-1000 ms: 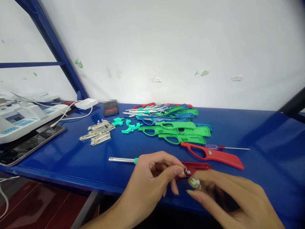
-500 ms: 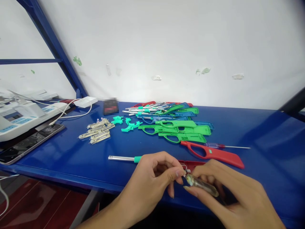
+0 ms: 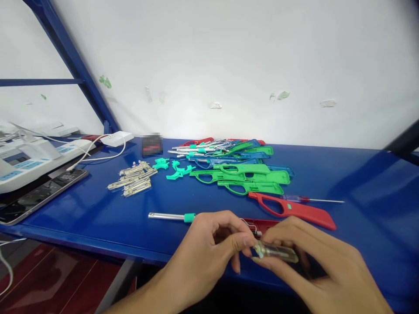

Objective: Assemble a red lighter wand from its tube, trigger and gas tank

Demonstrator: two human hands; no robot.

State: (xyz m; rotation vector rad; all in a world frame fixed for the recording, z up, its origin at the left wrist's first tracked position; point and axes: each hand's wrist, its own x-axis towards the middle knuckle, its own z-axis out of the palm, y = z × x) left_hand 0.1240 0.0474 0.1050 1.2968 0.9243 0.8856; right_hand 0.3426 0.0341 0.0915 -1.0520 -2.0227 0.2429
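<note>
A clear, smoky gas tank of a lighter is gripped between the thumb and fingers of my right hand, tilted slightly with its valve end to the left. My left hand pinches at that valve end; whatever lies between its fingertips is too small to make out. Behind both hands lies a red lighter half-shell, partly hidden, with a thin white wire over it. A silver lighter tube with a green collar sticks out left of my left hand.
Beyond my hands lie a red lighter shell, a screwdriver and several green shells. Clear tanks and turquoise clips sit left of centre. A phone and a white power strip occupy the left side.
The gas tank has turned a little flatter in my right hand, and its valve end has come against my left fingertips. The white wire now shows apart from my left thumb.
</note>
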